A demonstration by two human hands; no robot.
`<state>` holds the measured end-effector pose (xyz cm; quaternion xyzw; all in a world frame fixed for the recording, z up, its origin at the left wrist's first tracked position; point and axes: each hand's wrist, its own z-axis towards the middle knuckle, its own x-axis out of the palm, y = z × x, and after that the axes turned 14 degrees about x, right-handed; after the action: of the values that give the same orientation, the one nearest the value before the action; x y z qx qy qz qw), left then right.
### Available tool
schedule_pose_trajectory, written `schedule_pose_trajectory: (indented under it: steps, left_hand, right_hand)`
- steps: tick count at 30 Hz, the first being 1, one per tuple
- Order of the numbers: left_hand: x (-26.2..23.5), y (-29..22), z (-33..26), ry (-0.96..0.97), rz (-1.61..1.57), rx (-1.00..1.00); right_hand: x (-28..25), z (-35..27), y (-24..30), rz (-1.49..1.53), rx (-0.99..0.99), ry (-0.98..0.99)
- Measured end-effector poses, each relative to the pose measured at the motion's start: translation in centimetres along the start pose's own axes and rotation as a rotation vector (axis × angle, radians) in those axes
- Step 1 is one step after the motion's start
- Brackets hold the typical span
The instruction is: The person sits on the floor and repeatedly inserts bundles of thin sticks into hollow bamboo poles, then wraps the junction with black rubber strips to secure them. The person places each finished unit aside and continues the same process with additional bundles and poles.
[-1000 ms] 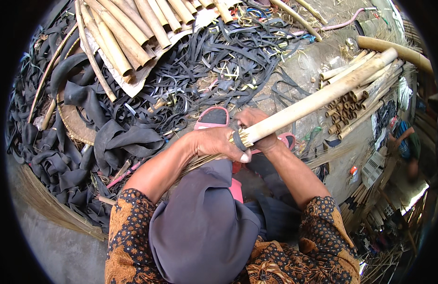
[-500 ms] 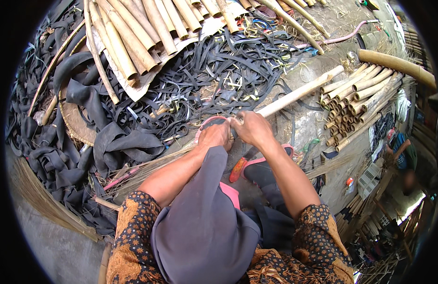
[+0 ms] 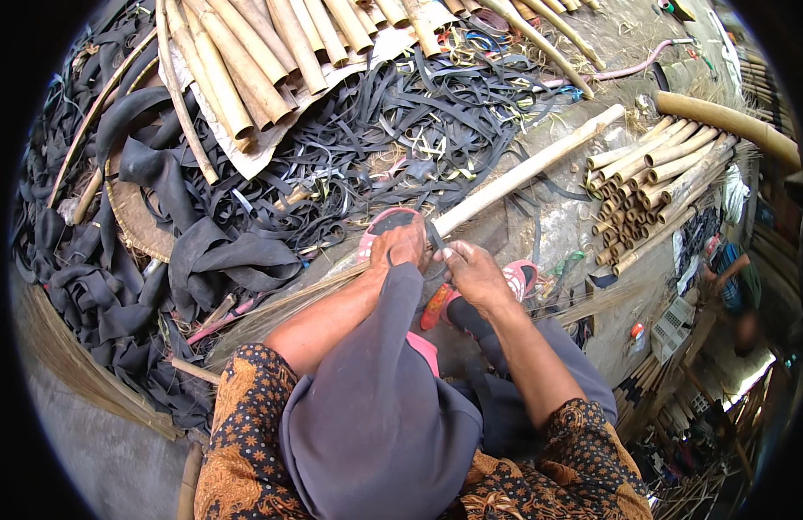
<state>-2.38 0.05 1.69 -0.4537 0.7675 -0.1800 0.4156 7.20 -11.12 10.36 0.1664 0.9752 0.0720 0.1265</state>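
Observation:
My left hand (image 3: 403,243) is closed around the near end of a long pale bamboo pole (image 3: 540,166), which slants away to the upper right. A dark rubber strip (image 3: 433,234) shows at that end, running between my hands. My right hand (image 3: 475,273), fingers bent in a pinch, grips the strip just right of the pole end. Thin stiff bristles (image 3: 284,310) pass beneath my left forearm toward the left hand; how they meet the pole is hidden. Below the right hand lies a red-orange handle (image 3: 436,308), beside my pink sandals (image 3: 516,276).
Tangled black rubber strips (image 3: 401,121) and wider rubber sheets (image 3: 228,256) cover the ground ahead and left. Thick bamboo poles (image 3: 245,69) lie at the top, a stack of cut bamboo (image 3: 649,199) at the right. Another person (image 3: 738,277) is at the far right.
My right hand has drawn away from the left, toward me and slightly right, with the rubber strip now visible between them. The pole's far end has shifted slightly left and up.

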Motion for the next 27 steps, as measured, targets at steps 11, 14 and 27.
schedule_pose_trajectory:
  steps: [11, 14, 27]
  left_hand:
    - [-1.2, 1.9, 1.1, 0.010, -0.135, 0.063]
    - [-3.2, 2.0, 1.3, 0.036, -0.153, -0.025]
    - [-9.7, -3.1, -4.0, 0.333, -0.675, 0.422]
  right_hand:
    - [2.3, -8.8, -0.6, -0.241, -0.394, -0.124]
    - [0.6, -10.3, -4.6, -0.159, -0.307, -0.084]
    - [-1.3, 3.5, -6.0, -0.353, -0.533, -0.396]
